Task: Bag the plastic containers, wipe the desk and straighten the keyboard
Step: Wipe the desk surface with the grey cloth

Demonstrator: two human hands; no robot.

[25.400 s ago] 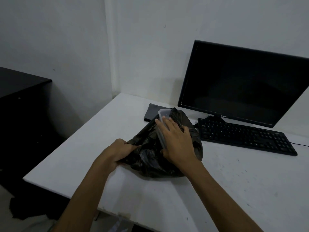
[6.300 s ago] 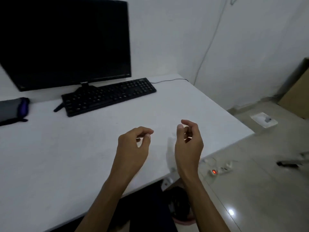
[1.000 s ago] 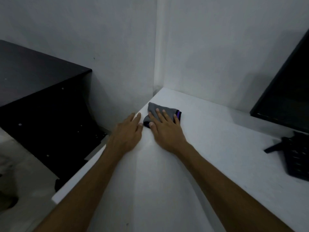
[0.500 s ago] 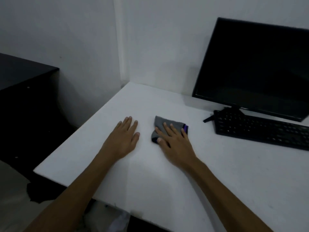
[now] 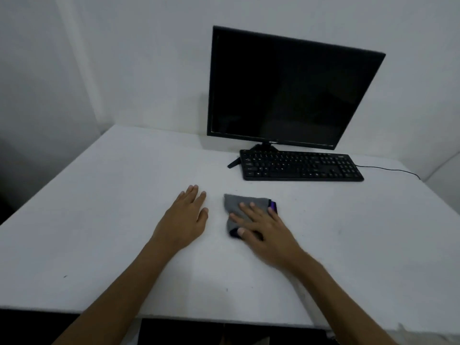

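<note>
From the head camera, looking down and forward, a white tabletop point(image 5: 124, 195) fills most of the view, with pale walls meeting in a corner behind its far left side. The right hand point(image 5: 263, 229) lies flat with its fingers spread on a folded grey cloth point(image 5: 242, 204), pressing it against the surface rather than gripping it; the thumb tip sits at the cloth's near edge, and a dark strip with a purple edge shows at the cloth's right side, just past the fingertips. The left hand point(image 5: 185, 216) rests palm down on the bare tabletop just to the left of the cloth, fingers together and extended, holding nothing and not touching the cloth. The two hands are side by side with a narrow gap of white surface between them, and both bare forearms reach in from the bottom of the view. Beyond the cloth, toward the far right, a black keyboard point(image 5: 301, 165) lies roughly parallel to the near edge, apart from the cloth, with its cable trailing off to the right. A black monitor point(image 5: 291, 88) with a dark screen stands directly behind the keyboard, its stand foot showing at the keyboard's left end. A few small dark specks mark the surface near the front edge.
</note>
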